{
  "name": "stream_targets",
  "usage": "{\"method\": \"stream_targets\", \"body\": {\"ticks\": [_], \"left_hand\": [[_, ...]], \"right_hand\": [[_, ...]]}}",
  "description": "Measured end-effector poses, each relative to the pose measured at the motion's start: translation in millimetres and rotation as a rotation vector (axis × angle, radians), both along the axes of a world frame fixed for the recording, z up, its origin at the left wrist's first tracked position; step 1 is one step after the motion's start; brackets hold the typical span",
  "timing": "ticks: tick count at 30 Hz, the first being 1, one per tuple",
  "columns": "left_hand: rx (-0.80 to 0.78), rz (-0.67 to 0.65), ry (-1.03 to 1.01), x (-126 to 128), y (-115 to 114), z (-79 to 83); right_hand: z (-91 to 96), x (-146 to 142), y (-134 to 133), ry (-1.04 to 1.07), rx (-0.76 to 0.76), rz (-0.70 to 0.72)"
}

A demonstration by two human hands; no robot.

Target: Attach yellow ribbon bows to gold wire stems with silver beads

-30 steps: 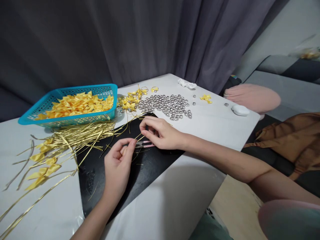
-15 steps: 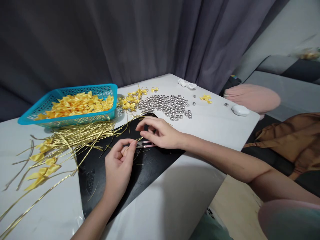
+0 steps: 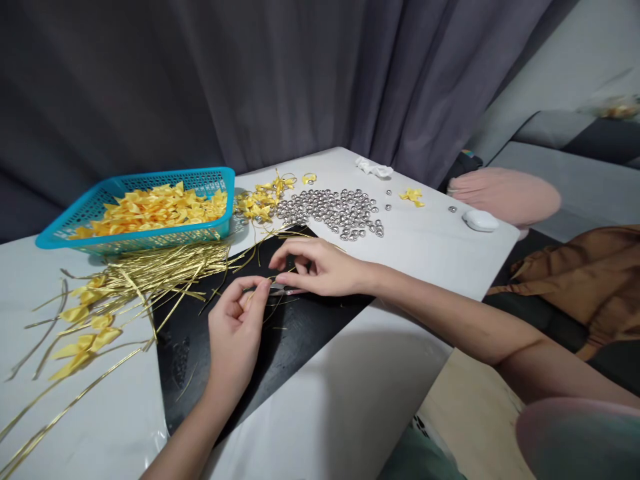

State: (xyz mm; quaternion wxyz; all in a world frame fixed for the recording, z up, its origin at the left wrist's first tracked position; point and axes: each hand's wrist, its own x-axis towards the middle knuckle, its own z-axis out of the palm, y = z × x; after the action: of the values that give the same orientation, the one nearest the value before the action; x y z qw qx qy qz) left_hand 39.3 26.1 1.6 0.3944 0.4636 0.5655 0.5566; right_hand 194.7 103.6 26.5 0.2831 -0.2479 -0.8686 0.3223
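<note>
My left hand [image 3: 236, 317] is closed in a pinch on a thin gold cord [image 3: 271, 280], just above a black mat [image 3: 300, 333]. My right hand [image 3: 320, 267] is close by on the right, its thumb almost at the left fingertips. Its fingers are curled around part of the same cord, though the exact grip is partly hidden. Small scissors [image 3: 286, 291] with pinkish handles show beneath the right hand, partly covered by it. Left of my hands, a bundle of gold cords [image 3: 170, 267] lies across the mat's edge.
A blue basket [image 3: 231, 200] of yellow ribbon bows [image 3: 160, 210] stands at the back left. Many silver beads [image 3: 335, 210] are spread behind my hands. More yellow bows [image 3: 83, 347] lie at left. A white computer mouse [image 3: 481, 221] sits near the table's right edge.
My right thumb has moved down and left, closer to the left fingertips, covering more of the scissors. My left hand has shifted slightly left. The other things lie as before.
</note>
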Motion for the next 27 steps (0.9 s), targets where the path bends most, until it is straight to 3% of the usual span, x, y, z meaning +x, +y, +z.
{"method": "stream_targets", "body": {"ticks": [6, 9, 12, 14, 19, 27], "left_hand": [[0.018, -0.019, 0.092, 0, -2, -0.3], [0.113, -0.001, 0.295, -4, -1, -2.4], [0.216, 0.052, 0.439, -7, 0, -5.1], [0.230, 0.052, 0.331, -6, 0, -5.5], [0.097, -0.136, -0.038, 1, -1, -2.1], [-0.082, -0.125, -0.035, 1, 4, -2.3]], "right_hand": [[2.1, 3, 6, 0.027, 0.111, 0.009], [2.9, 5, 6, 0.046, 0.181, -0.012], [4.3, 4, 1, -0.010, 0.255, 0.052], [5.4, 4, -4, -0.100, 0.297, 0.084], [6.6, 3, -11, -0.278, 0.410, 0.086], [4.6, 5, -5, -0.259, 0.359, 0.093]]}}
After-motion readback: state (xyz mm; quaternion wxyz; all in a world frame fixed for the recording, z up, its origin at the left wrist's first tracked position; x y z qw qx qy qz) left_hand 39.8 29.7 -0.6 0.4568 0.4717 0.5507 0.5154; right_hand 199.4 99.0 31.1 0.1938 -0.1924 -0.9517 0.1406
